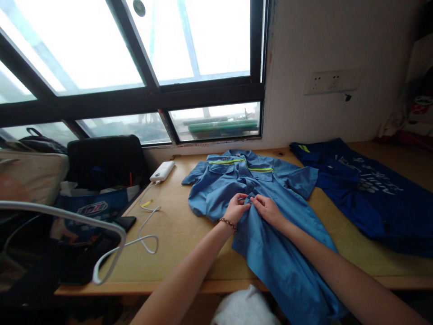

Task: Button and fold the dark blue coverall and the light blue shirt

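Note:
A light blue work shirt (291, 212) with short sleeves and yellow-green stripes across the chest lies spread on the wooden table, collar toward the wall. Its lower part hangs over the front edge. My left hand (237, 208), with a braided bracelet at the wrist, pinches the front placket near the middle of the shirt. Close beside it, my right hand (266, 208) grips the same placket between thumb and fingers. The fabric is lifted a little between both hands. Any button there is too small to make out.
A dark blue garment (375, 189) with white print lies at the right. On the left are a white power bank (163, 171), its looping white cable (149, 225) and a dark phone (126, 222). Bags and a black chair (106, 158) stand beyond the table's left edge.

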Action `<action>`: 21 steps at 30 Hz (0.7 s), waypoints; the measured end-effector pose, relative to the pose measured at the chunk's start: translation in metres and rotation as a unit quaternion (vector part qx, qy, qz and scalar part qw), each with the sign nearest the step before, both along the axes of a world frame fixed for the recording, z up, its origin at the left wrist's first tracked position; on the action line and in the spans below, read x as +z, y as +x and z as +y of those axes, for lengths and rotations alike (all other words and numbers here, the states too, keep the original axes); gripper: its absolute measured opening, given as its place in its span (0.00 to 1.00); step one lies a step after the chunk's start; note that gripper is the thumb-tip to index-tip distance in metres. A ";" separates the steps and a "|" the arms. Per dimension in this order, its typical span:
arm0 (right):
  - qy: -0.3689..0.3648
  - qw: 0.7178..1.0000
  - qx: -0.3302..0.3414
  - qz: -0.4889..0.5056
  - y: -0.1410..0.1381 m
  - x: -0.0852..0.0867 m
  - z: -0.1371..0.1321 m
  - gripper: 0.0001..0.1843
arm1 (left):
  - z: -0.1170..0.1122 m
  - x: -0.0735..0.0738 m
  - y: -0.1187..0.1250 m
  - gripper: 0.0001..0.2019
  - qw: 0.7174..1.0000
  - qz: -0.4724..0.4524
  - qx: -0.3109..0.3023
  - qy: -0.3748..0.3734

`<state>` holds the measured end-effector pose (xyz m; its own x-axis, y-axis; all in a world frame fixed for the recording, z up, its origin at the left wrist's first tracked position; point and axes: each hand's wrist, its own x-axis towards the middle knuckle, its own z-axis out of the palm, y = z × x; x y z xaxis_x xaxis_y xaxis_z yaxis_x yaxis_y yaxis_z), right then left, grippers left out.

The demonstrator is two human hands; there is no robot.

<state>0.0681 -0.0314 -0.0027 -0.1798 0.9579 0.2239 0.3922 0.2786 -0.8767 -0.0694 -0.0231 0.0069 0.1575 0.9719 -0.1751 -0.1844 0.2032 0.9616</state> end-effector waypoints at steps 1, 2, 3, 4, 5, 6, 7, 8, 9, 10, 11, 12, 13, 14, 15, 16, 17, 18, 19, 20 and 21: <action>0.002 1.000 -0.002 -0.003 0.000 0.000 0.000 0.20 | 0.000 0.000 0.000 0.16 1.000 0.001 -0.001 0.003; 0.003 1.000 -0.002 -0.006 0.000 -0.001 -0.001 0.20 | 0.000 0.001 0.000 0.16 1.000 0.002 -0.002 0.006; 0.003 1.000 -0.003 -0.010 -0.001 -0.001 -0.001 0.20 | 0.000 0.001 0.000 0.16 1.000 0.004 -0.004 0.009; 0.004 1.000 -0.003 -0.013 -0.001 -0.001 -0.001 0.20 | 0.000 0.001 0.000 0.16 1.000 0.007 -0.006 0.010; 0.007 1.000 -0.002 -0.016 -0.001 -0.002 -0.001 0.20 | 0.000 0.002 0.000 0.16 1.000 0.012 -0.009 0.011; 0.009 1.000 0.001 -0.018 -0.001 -0.002 -0.001 0.20 | 0.000 0.002 0.000 0.16 1.000 0.018 -0.012 0.011; 0.012 1.000 0.004 -0.020 -0.001 -0.003 0.000 0.20 | 0.000 0.002 0.000 0.16 0.999 0.026 -0.015 0.011; 0.015 1.000 0.007 -0.022 -0.001 -0.003 0.000 0.21 | 0.001 0.002 0.000 0.16 0.999 0.034 -0.017 0.012; 0.018 1.000 0.009 -0.024 0.000 -0.003 0.001 0.21 | 0.001 0.002 0.000 0.16 0.999 0.040 -0.020 0.013; 0.019 0.999 0.011 -0.024 0.000 -0.004 0.001 0.21 | 0.001 0.001 0.000 0.17 0.999 0.043 -0.024 0.016; 0.018 1.000 0.012 -0.021 0.000 -0.004 0.001 0.21 | 0.001 0.001 0.000 0.17 0.998 0.043 -0.030 0.019; 0.013 1.000 0.014 -0.014 0.000 -0.005 0.002 0.21 | 0.002 0.000 0.000 0.17 0.998 0.041 -0.038 0.022; 0.002 1.000 0.018 -0.005 0.000 -0.005 0.002 0.21 | 0.002 0.000 -0.001 0.17 0.998 0.037 -0.046 0.026; -0.015 1.000 0.024 0.008 0.000 -0.005 0.002 0.21 | 0.002 0.000 -0.001 0.17 0.997 0.033 -0.056 0.031; -0.036 0.999 0.031 0.022 0.000 -0.005 0.003 0.21 | 0.002 0.000 -0.002 0.17 0.997 0.029 -0.065 0.035; -0.059 0.997 0.038 0.036 0.000 -0.005 0.003 0.21 | 0.002 0.000 -0.002 0.17 0.996 0.025 -0.073 0.040; -0.080 0.994 0.046 0.050 0.000 -0.006 0.004 0.21 | 0.002 0.001 -0.003 0.17 0.996 0.021 -0.080 0.044; -0.099 0.992 0.053 0.063 0.000 -0.006 0.004 0.21 | 0.001 0.001 -0.003 0.17 0.995 0.018 -0.085 0.047; -0.113 0.989 0.060 0.076 0.000 -0.006 0.005 0.21 | 0.001 0.002 -0.004 0.17 0.995 0.017 -0.089 0.049; -0.124 0.986 0.066 0.090 0.000 -0.006 0.006 0.21 | 0.001 0.002 -0.004 0.17 0.994 0.015 -0.093 0.052; -0.135 0.983 0.071 0.104 0.000 -0.007 0.006 0.22 | 0.000 0.003 -0.004 0.17 0.994 0.012 -0.098 0.055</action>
